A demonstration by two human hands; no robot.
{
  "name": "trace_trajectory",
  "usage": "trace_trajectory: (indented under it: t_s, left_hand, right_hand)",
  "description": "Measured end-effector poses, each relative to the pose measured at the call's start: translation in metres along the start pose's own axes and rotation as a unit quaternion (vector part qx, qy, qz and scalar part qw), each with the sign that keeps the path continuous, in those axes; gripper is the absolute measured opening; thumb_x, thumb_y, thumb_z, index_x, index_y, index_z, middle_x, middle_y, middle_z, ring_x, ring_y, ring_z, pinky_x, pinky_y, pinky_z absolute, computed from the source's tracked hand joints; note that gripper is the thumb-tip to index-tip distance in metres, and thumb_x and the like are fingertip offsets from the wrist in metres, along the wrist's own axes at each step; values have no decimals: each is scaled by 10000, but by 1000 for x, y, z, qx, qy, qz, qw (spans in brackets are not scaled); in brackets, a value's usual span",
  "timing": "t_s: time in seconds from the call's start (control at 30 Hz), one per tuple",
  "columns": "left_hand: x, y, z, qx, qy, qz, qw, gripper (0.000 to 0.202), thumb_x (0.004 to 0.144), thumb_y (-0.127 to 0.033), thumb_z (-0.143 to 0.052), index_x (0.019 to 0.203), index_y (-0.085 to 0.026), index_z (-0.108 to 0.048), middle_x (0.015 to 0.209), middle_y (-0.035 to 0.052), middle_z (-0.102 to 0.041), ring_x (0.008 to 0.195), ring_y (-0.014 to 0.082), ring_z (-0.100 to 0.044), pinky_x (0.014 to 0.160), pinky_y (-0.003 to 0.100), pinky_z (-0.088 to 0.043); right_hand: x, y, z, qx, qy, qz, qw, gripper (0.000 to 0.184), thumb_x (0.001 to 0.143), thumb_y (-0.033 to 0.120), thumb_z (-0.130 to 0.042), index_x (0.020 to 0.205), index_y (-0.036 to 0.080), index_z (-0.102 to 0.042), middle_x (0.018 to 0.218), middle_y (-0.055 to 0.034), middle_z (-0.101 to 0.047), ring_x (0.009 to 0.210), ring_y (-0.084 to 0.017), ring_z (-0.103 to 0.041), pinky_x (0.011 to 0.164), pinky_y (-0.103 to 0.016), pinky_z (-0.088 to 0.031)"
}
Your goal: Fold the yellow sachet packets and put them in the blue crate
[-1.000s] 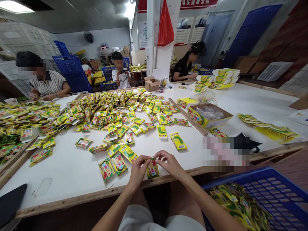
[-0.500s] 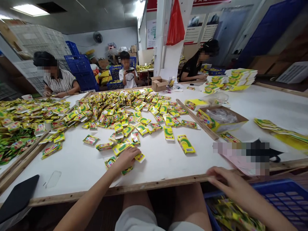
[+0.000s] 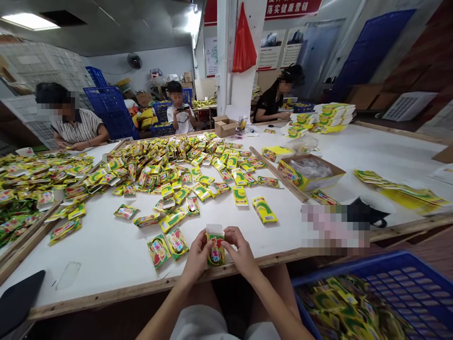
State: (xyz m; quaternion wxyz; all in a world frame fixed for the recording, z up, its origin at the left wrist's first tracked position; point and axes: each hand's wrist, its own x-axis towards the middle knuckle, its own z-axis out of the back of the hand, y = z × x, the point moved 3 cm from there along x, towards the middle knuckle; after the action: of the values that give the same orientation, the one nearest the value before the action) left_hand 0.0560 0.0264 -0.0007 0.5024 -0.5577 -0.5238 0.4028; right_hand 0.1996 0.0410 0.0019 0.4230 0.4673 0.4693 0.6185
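Both hands hold one small yellow-green printed box [image 3: 216, 252] upright at the table's front edge, its white end flap standing open at the top. My left hand [image 3: 198, 252] pinches its left side, thumb on the printed front. On the right side, my right hand [image 3: 240, 250] grips it the same way. Two similar small boxes [image 3: 167, 246] lie side by side to the left of my left hand. Beyond them a large heap of such boxes [image 3: 170, 160] spreads over the white table [image 3: 120, 245].
A blue crate [image 3: 354, 269] with more packets stands low at my right. Wooden strips [image 3: 279, 174] divide the table. An open carton [image 3: 311, 172] holds clear plastic. A dark phone-like slab [image 3: 21, 295] lies at the left corner. Three other people sit across the table.
My left hand has drawn a small box from the near boxes toward me. My right hand has come left from the table edge and now grips it too. The view has shifted slightly right.
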Motion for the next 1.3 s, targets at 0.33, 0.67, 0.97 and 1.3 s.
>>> trace_trajectory:
  t_s: [0.33, 0.67, 0.97, 1.3]
  left_hand:
    - [-1, -7, 16, 200, -7, -52, 978, 195, 886, -316, -502, 968, -144, -544, 908, 64, -579, 817, 151, -553, 754, 259, -445]
    - [-4, -17, 16, 187, -45, -91, 977, 204, 874, -293, -524, 981, -138, -602, 998, 99, -622, 963, 194, -585, 875, 318, -445]
    - [5, -16, 21, 155, -106, -37, 981, 255, 832, -364, -576, 873, -115, -620, 809, 66, -619, 751, 150, -552, 690, 243, -430]
    - [13, -18, 19, 121, -115, -18, 986, 277, 822, -383, -590, 822, -106, -591, 774, 53, -597, 711, 129, -515, 682, 234, -417]
  right_hand:
    - [27, 15, -1, -93, 99, 19, 991, 154, 850, 269, -501, 837, 147, -592, 838, -37, -597, 816, -142, -552, 777, -267, -430]
    - [26, 26, -6, -85, 101, 57, 990, 159, 851, 286, -543, 865, 156, -632, 913, -49, -605, 837, -134, -561, 777, -254, -443]
    - [35, 29, -11, -120, 78, 8, 990, 149, 831, 276, -544, 792, 145, -601, 757, -20, -603, 697, -116, -542, 667, -231, -416]
    - [46, 33, -12, -241, 105, 53, 963, 170, 871, 241, -478, 792, 141, -591, 789, -41, -611, 708, -126, -530, 658, -237, -380]
